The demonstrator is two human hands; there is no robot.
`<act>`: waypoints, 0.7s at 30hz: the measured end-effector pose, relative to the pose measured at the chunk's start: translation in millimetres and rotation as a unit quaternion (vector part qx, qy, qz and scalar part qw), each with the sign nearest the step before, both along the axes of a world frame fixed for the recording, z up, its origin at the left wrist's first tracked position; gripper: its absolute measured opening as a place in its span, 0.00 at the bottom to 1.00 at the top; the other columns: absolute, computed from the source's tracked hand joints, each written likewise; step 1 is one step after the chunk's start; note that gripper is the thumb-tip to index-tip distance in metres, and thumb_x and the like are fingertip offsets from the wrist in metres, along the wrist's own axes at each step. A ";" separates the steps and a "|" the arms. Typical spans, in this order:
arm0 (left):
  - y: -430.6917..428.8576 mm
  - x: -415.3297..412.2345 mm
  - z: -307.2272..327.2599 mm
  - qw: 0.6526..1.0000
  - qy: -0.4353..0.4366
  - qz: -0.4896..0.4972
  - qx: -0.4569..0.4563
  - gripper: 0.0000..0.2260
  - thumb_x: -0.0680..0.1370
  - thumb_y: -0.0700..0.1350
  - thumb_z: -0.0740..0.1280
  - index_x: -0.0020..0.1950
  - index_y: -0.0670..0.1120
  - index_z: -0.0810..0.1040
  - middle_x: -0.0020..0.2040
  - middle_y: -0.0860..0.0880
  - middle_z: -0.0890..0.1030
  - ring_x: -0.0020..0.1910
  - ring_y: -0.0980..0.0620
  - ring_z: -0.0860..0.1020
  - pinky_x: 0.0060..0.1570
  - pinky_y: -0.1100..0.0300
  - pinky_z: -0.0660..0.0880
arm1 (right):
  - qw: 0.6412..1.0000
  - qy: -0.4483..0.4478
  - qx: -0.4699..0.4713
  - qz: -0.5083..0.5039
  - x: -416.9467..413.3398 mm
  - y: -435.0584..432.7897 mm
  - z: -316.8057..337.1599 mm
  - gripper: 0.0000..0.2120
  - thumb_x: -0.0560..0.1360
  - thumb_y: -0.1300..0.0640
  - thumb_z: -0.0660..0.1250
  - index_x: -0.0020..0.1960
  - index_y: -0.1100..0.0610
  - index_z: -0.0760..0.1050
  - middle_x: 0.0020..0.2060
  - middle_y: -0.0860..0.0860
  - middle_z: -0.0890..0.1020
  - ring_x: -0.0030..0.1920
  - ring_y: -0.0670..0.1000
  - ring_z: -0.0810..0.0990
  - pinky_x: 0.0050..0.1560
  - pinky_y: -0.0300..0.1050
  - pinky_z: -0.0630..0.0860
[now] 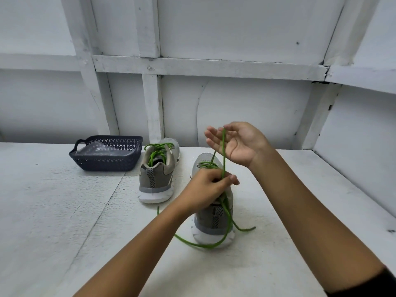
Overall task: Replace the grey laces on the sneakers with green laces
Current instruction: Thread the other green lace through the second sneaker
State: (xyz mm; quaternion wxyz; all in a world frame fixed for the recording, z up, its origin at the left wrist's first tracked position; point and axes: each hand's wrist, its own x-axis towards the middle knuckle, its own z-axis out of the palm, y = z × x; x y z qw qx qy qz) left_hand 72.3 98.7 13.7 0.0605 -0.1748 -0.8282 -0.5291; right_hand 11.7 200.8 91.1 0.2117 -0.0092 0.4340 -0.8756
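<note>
Two grey sneakers stand heel-toward-me on the white table. The left sneaker (157, 172) carries a green lace threaded and lying loose at its opening. The right sneaker (213, 211) has a green lace (223, 151) running up from its eyelets. My left hand (209, 187) pinches that lace just above the shoe's tongue. My right hand (235, 142) is raised above the toe, palm toward me, with the lace draped over its loosely spread fingers. Loose green lace ends trail over the heel onto the table.
A dark blue perforated basket (107, 155) with a clear plastic bag inside sits at the back left. A white panelled wall stands close behind the table. The table's right edge runs near my right forearm.
</note>
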 end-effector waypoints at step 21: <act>-47.4 -102.0 57.1 0.869 -0.242 0.133 0.411 0.17 0.84 0.48 0.52 0.39 0.43 0.70 0.24 0.48 0.79 0.21 0.55 0.76 0.23 0.67 0.74 | 0.985 0.067 0.106 0.123 20.1 34.3 -69.9 0.13 0.80 0.68 0.52 0.56 0.67 0.74 0.30 0.52 0.74 0.27 0.44 0.71 0.28 0.35 0.72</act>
